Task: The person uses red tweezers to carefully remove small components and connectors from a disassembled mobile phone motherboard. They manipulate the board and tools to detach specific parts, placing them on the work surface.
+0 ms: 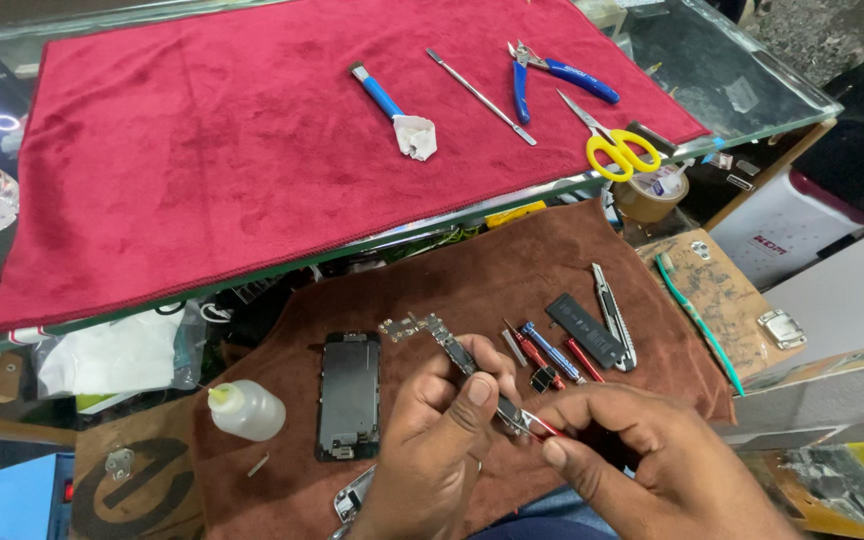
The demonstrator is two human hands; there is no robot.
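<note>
Pinched a narrow circuit board (449,347) between thumb and fingers of the left hand (439,440), lifted clear of the brown cloth (472,270) so its lower end met the tool. Right hand (652,465) clenched around a red-handled screwdriver (535,424), tip laid against the board at about 9 o'clock from that grip, close enough for fine work. Board angled toward 11 o'clock, upper end hanging above the cloth.

Parked flat at 9 o'clock of the hands: a dark phone screen assembly (349,394), face up, out of the way. Farther toward 8 o'clock, a small squeeze bottle (246,410) with a yellow nozzle. Lined up at 1 o'clock, within easy reach: a blue screwdriver (550,351), a black battery (585,329), a utility knife (613,316).

Beyond, at 12 o'clock, laid out in a row on a red cloth (202,150) over the glass table (752,80): a blue-handled brush (392,108), a metal spudger (480,96), blue pliers (552,75), yellow scissors (612,145).
</note>
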